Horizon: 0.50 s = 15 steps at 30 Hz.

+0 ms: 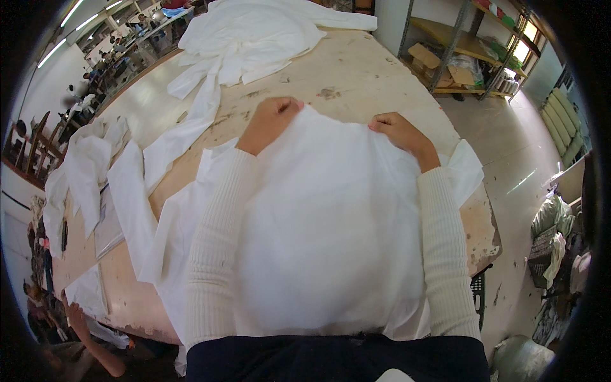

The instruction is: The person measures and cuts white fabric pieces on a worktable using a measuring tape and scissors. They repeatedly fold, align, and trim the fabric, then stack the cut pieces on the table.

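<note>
White cloth fills the space between the worker's forearms, spread from the dark clothing at the waist up to both hands, over the near part of the tabletop. Ribbed cream sleeves flank it on either side. From where I stand, the left hand is closed, fingers curled in, gripping the cloth at its far left corner. Level with it, well apart, the right hand is closed too, thumb and fingers pinching the far right edge.

At the near left corner, another person's forearm shows beside the tabletop. Loose white pieces lie rumpled along the left side, one partly over a clear flat sheet. Off to the right, a dark basket with cloth over it sits near the floor. Farther along, a broad white heap of fabric covers the far end. Beyond, to the right, metal shelves hold an open cardboard box; to the far left, small and blurred, people sit in a row.
</note>
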{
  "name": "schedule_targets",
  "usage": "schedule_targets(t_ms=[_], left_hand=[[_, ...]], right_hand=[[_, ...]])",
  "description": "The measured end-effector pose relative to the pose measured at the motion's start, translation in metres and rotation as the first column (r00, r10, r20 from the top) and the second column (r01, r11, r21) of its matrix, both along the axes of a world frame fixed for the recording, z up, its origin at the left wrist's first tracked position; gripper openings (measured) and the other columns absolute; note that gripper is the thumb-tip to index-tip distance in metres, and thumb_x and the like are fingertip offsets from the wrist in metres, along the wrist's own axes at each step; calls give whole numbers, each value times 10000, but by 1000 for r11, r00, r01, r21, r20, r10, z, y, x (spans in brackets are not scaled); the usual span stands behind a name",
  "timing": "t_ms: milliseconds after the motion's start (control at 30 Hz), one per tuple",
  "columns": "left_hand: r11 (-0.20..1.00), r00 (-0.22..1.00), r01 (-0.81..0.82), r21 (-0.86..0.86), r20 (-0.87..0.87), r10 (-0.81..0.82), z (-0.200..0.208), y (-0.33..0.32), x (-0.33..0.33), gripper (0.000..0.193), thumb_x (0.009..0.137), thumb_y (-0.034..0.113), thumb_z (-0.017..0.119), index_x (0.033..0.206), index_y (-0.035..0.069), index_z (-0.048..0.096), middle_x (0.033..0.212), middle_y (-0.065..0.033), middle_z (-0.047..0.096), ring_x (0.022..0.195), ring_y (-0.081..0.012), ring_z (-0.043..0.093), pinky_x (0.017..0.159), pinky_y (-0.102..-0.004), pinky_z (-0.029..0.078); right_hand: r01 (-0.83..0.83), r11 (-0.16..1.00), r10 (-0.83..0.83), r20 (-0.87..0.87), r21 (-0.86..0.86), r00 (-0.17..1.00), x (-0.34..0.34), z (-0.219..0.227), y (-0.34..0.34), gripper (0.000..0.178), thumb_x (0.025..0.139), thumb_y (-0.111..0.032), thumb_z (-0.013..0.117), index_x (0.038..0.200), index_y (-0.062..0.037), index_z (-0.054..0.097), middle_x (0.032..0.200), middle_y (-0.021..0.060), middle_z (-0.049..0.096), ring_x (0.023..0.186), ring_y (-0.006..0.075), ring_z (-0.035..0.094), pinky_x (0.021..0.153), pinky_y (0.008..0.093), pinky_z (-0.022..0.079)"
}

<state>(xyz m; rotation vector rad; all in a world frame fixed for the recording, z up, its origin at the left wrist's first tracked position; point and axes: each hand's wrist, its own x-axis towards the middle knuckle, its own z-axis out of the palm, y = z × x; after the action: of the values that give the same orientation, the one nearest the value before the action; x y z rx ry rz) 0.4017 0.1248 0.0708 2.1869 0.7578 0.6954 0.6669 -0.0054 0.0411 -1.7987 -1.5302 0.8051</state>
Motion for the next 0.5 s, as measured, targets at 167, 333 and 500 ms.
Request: schedule_targets(t_ms=[167, 333, 500], left_hand=[[991, 976, -39, 125, -206, 64, 13, 44, 20, 355, 925, 319, 487, 907, -19, 594, 767, -39, 581, 734, -121, 498, 702, -264, 409], [994, 952, -76, 83, -289, 97, -16, 55, 42, 487, 846, 462, 557, 915, -11, 649, 839, -140, 658, 798, -235, 613, 797, -315, 448], [997, 967, -69, -14, -245, 64, -3, 44, 38, 522, 780, 553, 606, 850, 43, 694, 791, -126, 673, 682, -241, 627, 745, -330, 472]], right_hand=[[12, 999, -11, -24, 46, 1000, -11, 3, 3, 265, 907, -222, 530, 775, 4, 567, 691, -3, 525, 703, 95, 438, 712, 242, 392], [13, 999, -20, 126, 52, 992, -6, 1, 1, 276, 872, -232, 542, 873, 36, 610, 733, 118, 592, 698, 177, 506, 704, 304, 417], [21, 990, -23, 9, 139, 1000, -3, 0, -1, 270, 851, -229, 567, 892, 32, 619, 768, 140, 616, 705, 183, 521, 705, 315, 427]])
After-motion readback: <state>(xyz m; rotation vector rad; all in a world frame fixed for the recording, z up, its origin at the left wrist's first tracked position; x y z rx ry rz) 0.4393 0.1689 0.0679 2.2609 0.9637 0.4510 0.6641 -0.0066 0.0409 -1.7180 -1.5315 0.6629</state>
